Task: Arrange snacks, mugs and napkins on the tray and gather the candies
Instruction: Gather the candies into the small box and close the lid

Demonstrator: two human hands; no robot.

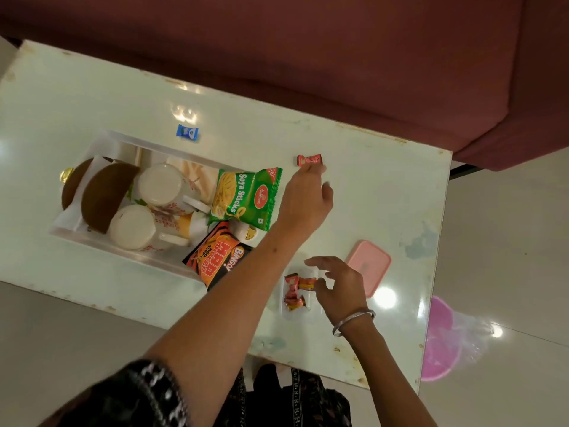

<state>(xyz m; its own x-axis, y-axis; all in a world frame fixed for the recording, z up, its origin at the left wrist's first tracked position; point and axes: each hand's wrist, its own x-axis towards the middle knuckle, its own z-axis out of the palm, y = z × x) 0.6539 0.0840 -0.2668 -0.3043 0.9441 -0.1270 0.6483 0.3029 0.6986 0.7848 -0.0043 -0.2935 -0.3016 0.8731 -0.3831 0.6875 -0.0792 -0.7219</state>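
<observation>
A white tray (92, 238) on the table holds two white mugs (158, 184), brown and white napkins (104, 195), a green Soya Sticks packet (246, 197) and an orange Bingo packet (217, 260). My left hand (304, 198) reaches over the table, fingertips touching a red candy (309, 159); it holds nothing. My right hand (337, 285) hovers with spread fingers over a small clear container (288, 314) with several red candies (295, 291) inside. A blue candy (187, 131) lies alone beyond the tray.
A pink lid (369, 266) lies right of my right hand. The glass table (369, 195) ends close on the right. A maroon sofa (338, 57) stands beyond it. A pink plastic tub (440, 337) sits on the floor at right.
</observation>
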